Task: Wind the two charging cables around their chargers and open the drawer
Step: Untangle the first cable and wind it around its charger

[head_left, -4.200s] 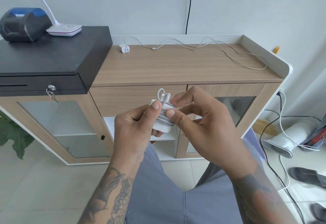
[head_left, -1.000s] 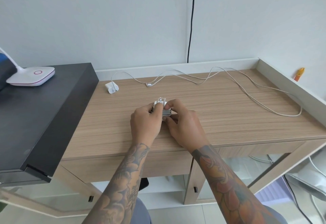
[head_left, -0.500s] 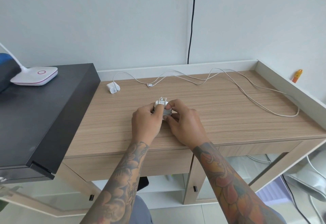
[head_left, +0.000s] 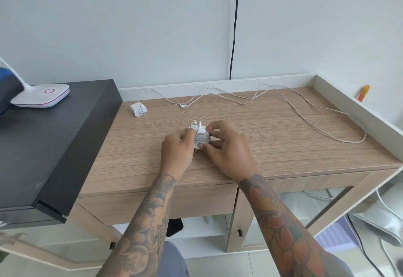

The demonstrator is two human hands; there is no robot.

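The desk top (head_left: 250, 145) is faced in matt, light wood-grain laminate with fine lengthwise streaks, and the drawer (head_left: 157, 202) front is finished alike. The charger (head_left: 137, 109) is moulded in smooth, slightly glossy white plastic; its cable (head_left: 305, 113) is sheathed in matt off-white rubbery plastic. The cabinet (head_left: 54, 137) is coated in matt black. The lamp base (head_left: 42, 96) is glossy white plastic
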